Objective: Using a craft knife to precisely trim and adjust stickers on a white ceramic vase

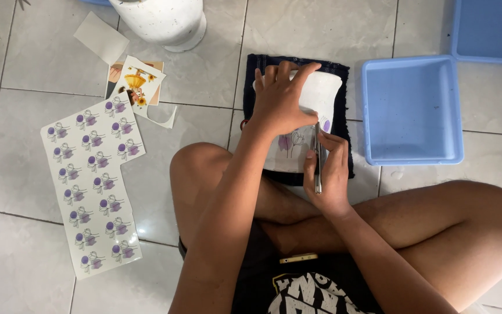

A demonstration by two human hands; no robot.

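My left hand (280, 99) is spread over the white mug (321, 96), fingers splayed and pressing down on its curved side to pin it. The mug lies tipped on the dark cloth (257, 70) at twelve o'clock from my crossed legs, on the tiled floor (204, 93). My right hand (329, 174) is closed around a thin flat metal tool (318, 166), thumb and fingers pinching it edge-on, its tip touching the mug wall right beside the purple flower decal (293, 142).

I'd judge the mug hard, glossy and breakable, and its round side wants to roll, so my palm sits across the top of the curve rather than at the rim. The decal looks thin and soft, easy to wrinkle or tear, so only the tool's edge belongs on it. The cloth under the mug should cushion it and stop sliding.

At three o'clock from the mug sits a pale blue plastic tub (412, 110), just beside the cloth. At nine o'clock, well apart, lies a long sheet of matching purple decals (91, 186), with a cut picture card (137, 84) above it. At eleven o'clock stands a white speckled vessel (161, 20).
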